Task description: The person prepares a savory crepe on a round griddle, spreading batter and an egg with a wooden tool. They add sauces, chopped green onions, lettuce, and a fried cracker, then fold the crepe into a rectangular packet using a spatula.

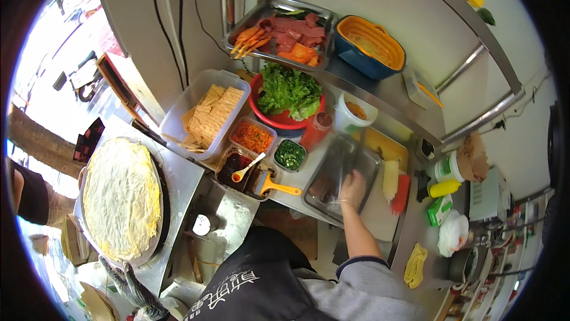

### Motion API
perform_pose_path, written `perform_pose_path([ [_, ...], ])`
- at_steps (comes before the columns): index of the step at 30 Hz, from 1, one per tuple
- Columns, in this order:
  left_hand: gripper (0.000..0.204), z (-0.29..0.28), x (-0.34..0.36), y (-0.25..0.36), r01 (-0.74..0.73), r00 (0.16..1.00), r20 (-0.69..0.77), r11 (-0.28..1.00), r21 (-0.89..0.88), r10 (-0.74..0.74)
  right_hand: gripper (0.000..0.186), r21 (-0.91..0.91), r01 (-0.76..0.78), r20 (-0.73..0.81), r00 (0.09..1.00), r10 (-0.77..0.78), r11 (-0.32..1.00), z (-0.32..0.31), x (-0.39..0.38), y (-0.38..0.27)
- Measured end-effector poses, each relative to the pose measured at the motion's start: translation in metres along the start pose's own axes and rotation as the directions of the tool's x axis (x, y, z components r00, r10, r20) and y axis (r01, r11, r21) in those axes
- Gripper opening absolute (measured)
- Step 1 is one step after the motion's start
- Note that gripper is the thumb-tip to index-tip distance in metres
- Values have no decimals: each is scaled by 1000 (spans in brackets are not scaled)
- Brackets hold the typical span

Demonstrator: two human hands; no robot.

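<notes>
The bare right hand (353, 189) is on the right part of the grey tray (326, 209), its fingers bent over the clear cover (347, 155); I cannot tell whether they are clamped on it or only resting. Dark food, blurred under the plastic, lies in the tray's left part. To handle this well, I'd take a sure pinch on the cover and raise it level, so that no drops run into the open containers. Just left of the tray is a box of chopped greens (290, 155), and left of that an orange-handled brush (279, 188), its grip pointing toward the tray and easy to knock. Beyond the tray stand a red sauce bottle (317, 131) and, farther off, a red bowl (256, 98) of lettuce (291, 86). Well left of the tray, a round flatbread (122, 199) covers most of a griddle (165, 214). The left hand (133, 288), in a grey glove, is by the griddle's near edge, fingers apart with nothing seen between them; keeping it off the possibly hot rim seems wise, as does a glance at the flatbread.
</notes>
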State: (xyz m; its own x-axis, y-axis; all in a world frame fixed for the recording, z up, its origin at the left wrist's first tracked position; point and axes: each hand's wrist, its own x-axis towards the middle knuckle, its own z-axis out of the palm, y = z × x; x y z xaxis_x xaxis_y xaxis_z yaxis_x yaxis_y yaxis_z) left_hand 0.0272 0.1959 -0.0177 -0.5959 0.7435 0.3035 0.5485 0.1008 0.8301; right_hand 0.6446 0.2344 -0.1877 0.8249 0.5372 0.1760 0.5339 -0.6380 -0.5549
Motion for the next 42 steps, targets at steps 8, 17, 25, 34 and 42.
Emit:
perform_pose_path([
  [8, 70, 39, 10, 54, -156, 985, 57, 981, -117, 163, 44, -37, -758, 895, 265, -360, -651, 120, 101, -108],
  [17, 64, -27, -15, 59, -47, 990, -124, 984, 170, 68, 56, 367, -826, 783, 522, -336, -428, 30, -14, -226],
  [25, 56, -52, -54, 28, 89, 962, -249, 992, -89, -109, 50, 847, -511, 337, 300, -893, 147, -10, -193, -413],
  [34, 54, -83, -77, 27, 83, 954, -286, 996, -35, -90, 62, 999, -11, 50, 243, -969, 49, 70, -283, -532],
  [42, 48, -100, -117, -19, 165, 922, -313, 962, -219, -229, 61, 992, 57, 109, 27, -994, 110, 8, -310, -500],
])
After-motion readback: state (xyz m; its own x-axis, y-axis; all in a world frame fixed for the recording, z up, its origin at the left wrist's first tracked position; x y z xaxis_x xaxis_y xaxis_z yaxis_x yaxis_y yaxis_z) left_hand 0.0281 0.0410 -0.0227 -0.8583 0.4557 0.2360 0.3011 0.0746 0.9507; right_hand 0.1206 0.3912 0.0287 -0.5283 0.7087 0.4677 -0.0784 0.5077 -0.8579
